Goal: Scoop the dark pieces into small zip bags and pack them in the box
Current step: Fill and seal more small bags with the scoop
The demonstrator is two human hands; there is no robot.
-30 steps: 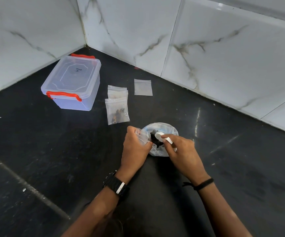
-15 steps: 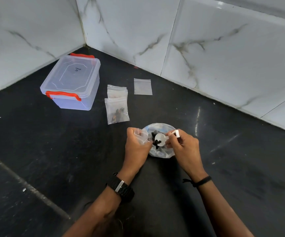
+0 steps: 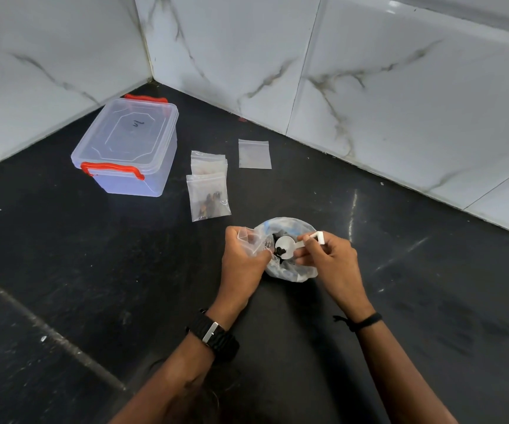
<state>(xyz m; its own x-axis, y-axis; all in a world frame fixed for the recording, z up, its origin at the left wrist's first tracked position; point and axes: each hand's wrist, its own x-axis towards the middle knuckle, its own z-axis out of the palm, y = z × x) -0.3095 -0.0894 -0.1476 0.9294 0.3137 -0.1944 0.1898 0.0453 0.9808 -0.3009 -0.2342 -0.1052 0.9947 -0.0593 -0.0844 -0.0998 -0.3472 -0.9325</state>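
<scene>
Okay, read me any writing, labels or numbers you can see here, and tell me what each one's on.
A handwritten dark mark on the lid of the clear box: roughly "7n" or "14", too scrawled to read for sure.
Small zip bags and the lone bag: no print visible.
White scoop and the watch: no legible text.
Nothing else carries writing.

Clear box [image 3: 130,142] with red handles [image 3: 112,169], white scoop [image 3: 286,246], black counter [image 3: 94,270].
</scene>
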